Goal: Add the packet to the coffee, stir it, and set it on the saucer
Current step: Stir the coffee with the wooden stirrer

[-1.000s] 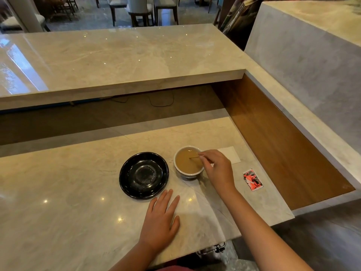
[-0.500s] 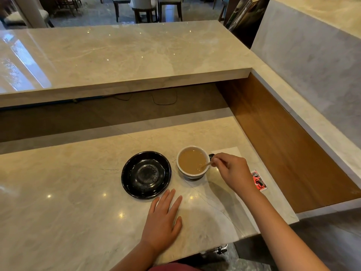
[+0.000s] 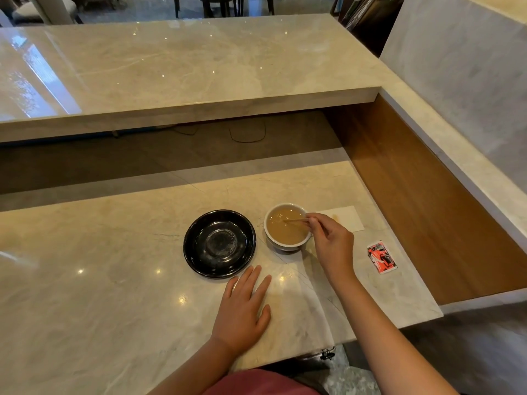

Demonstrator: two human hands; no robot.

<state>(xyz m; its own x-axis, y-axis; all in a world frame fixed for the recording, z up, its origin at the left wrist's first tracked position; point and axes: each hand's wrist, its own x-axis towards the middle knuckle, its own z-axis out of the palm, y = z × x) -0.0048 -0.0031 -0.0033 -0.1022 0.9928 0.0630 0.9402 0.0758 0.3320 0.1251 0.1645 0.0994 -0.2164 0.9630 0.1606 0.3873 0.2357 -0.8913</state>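
The cup [image 3: 287,227] of milky coffee stands on the worktop [image 3: 114,280], just right of the black saucer [image 3: 219,243] and not touching it. The right hand [image 3: 330,240] is at the cup's right rim, thumb and fingers pinched on a thin wooden stirrer [image 3: 295,220] whose long axis runs nearly level, from the fingers leftward into the liquid toward the cup's middle. The left hand [image 3: 242,306] lies flat and spread on the worktop, nearer the person than the cup, its fingertips close to the saucer's near edge, holding nothing.

The coming move (as I judge it) turns on the short sideways gap: the saucer lies directly left of the cup, so the cup only needs lifting and carrying left. The right hand is already at the cup and is the nearer one, though it is busy with the stirrer; the left hand is free and close to the saucer.

The red packet [image 3: 381,256] lies well to the right of the cup, apparently torn open, and a white napkin [image 3: 346,219] sits just behind the right hand.

Against half a second ago, the stirrer has swung from the cup's right edge in toward its centre, and the right hand has come closer over the rim. The left hand, saucer and cup are unmoved.
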